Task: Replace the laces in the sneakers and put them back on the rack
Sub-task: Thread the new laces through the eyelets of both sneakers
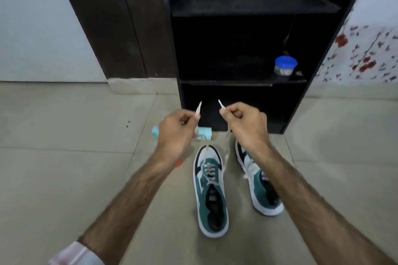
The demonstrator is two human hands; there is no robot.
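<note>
Two teal, white and black sneakers stand on the tiled floor, toes toward the rack. The left sneaker [210, 191] has a white lace [226, 150] threaded through its lower eyelets. My left hand [177, 130] pinches one end of that lace and my right hand [245, 123] pinches the other, both ends pulled up above the shoe's toe. The right sneaker [261, 189] lies partly under my right forearm, with a white lace bunched on its tongue. The black shoe rack [247, 4] stands just beyond my hands.
A small jar with a blue lid [285, 65] sits on the rack's middle shelf at the right. A light blue packet [204, 133] lies on the floor behind my left hand. A dark wooden door frame [112, 28] stands left of the rack, a floral cloth [370, 49] to its right.
</note>
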